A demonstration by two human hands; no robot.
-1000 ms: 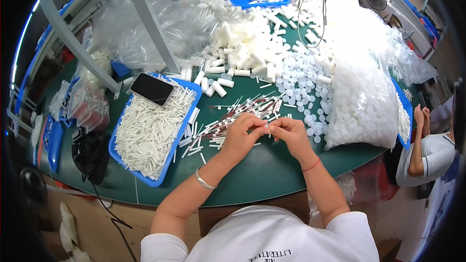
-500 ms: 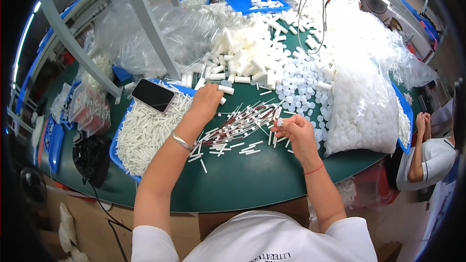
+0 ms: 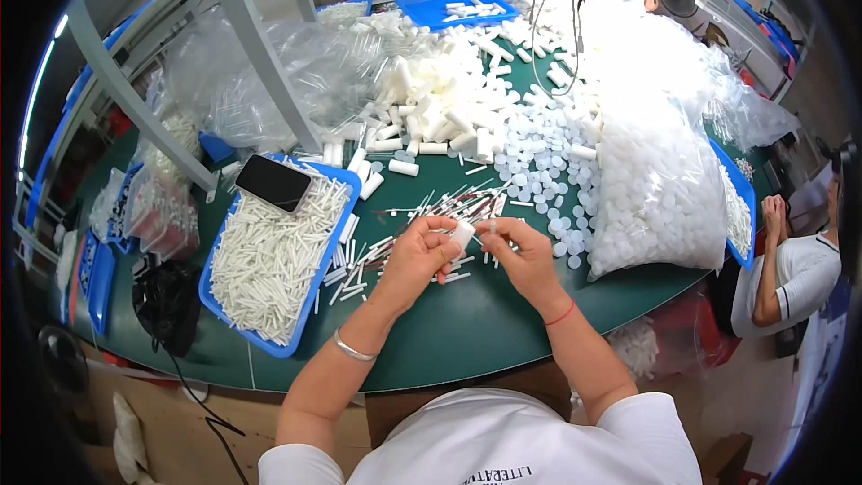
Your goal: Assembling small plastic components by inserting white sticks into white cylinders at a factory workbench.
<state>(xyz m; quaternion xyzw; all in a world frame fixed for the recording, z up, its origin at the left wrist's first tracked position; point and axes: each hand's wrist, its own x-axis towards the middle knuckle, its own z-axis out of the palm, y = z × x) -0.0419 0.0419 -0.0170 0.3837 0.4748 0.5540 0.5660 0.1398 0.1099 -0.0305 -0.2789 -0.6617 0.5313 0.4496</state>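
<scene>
One white tube (image 3: 462, 234) just fetched
Left hand (image 3: 418, 254) pinches it; right hand (image 3: 523, 258) pinches a small pale piece (image 3: 491, 227) nearby.

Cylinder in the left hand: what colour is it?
The cylinder is plain white, seen in the head view.

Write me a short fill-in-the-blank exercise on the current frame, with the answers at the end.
The left hand holds a cylinder coloured ____.
A phone lies over a stick-filled tray coloured ____.
A filled clear bag sits to the ____ of the right hand.
The tabletop is coloured ____.
Missing words: white; blue; right; green.
</scene>
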